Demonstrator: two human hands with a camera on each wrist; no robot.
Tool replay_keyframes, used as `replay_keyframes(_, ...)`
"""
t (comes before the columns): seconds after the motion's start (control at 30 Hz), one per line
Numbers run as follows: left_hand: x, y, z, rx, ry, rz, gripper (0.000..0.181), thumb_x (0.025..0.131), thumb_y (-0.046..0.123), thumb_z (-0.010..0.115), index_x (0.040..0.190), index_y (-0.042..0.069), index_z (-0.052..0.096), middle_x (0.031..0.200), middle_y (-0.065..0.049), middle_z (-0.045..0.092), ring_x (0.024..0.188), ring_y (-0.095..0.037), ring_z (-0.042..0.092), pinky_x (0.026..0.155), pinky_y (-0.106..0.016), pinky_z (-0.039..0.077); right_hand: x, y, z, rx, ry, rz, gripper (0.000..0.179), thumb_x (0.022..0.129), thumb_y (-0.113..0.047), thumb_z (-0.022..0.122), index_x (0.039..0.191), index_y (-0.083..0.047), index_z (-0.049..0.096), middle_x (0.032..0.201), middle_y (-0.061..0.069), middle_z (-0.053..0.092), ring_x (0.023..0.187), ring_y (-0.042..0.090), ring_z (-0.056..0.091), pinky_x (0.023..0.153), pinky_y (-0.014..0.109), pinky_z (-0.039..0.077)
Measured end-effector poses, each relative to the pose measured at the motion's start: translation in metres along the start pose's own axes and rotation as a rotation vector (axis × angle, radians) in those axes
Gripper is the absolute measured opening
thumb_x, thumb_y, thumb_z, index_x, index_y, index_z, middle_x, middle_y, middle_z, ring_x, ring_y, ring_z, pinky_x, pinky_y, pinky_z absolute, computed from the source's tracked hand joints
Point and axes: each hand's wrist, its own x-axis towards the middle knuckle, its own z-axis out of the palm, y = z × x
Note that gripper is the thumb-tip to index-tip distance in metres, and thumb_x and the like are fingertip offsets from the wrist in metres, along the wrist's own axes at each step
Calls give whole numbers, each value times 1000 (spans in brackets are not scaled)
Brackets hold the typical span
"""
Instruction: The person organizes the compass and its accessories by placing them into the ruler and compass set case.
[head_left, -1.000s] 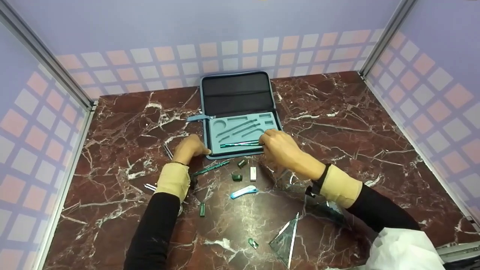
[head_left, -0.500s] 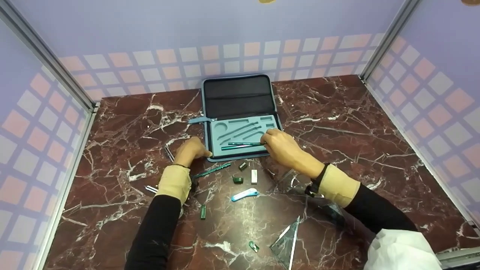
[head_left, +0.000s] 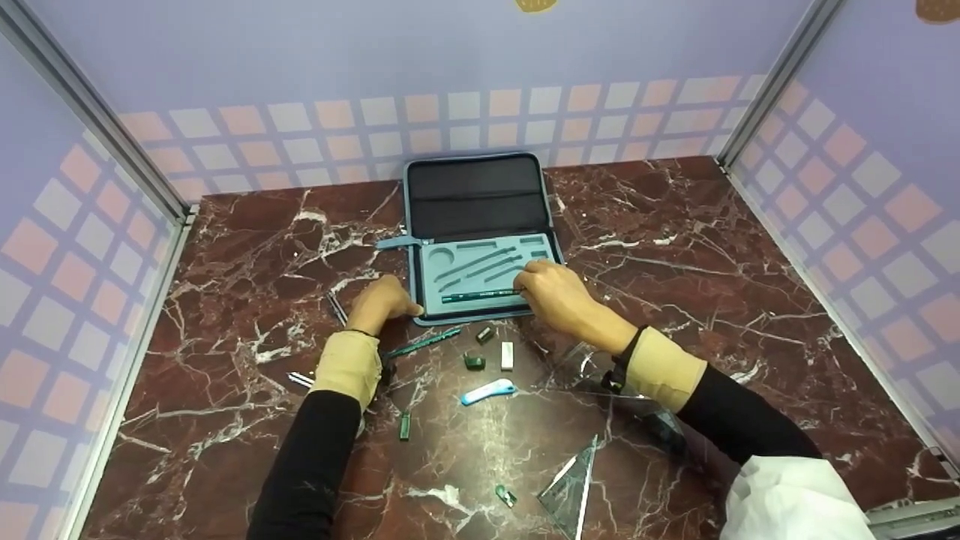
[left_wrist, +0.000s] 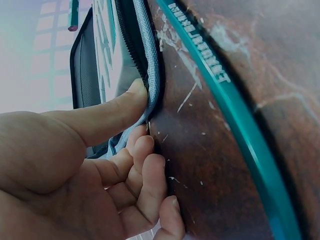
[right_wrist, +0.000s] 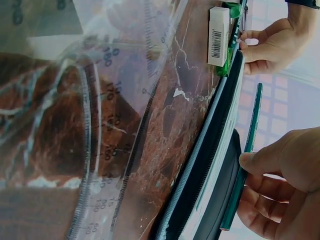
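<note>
Case (head_left: 480, 214) is pinched at seven o'clock by the left hand (head_left: 380, 301), likely for steadiness. At four, the right hand (head_left: 559, 304) pinches a pencil (head_left: 480, 296).

Dark red, white-veined marble-patterned tabletop (head_left: 690, 217), seen in the head view. Lying on it: at centre, an open blue zippered case with black lining (head_left: 477, 178); below centre, a slim green pencil (head_left: 424, 343), a white rectangular eraser (head_left: 507, 356) and an elongated blue-and-white plastic object (head_left: 488, 392); at lower right of centre, a transparent triangular set square (head_left: 570, 486); bottom centre, a small green piece (head_left: 505, 496).
</note>
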Motion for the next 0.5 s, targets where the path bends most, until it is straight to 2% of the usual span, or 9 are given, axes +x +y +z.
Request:
replay_keyframes(0.23,0,-1,2,2,-6,13,64,93,37,77,134,-8,58,134,-26,60,120,-41,57,106,-56,44,1,-2,6,-1,-14,-17,8,90,-2,72,96,-5,77,90,10,68,88,31,65,75,47,57)
replay_keyframes(0.5,-3,0,1,-7,3,17,58,93,37,77,128,-6,63,130,-25,62,119,-42,58,106,-58,43,5,-2,12,-13,-23,-36,8,91,-1,71,95,-5,77,89,11,68,86,31,65,78,47,55)
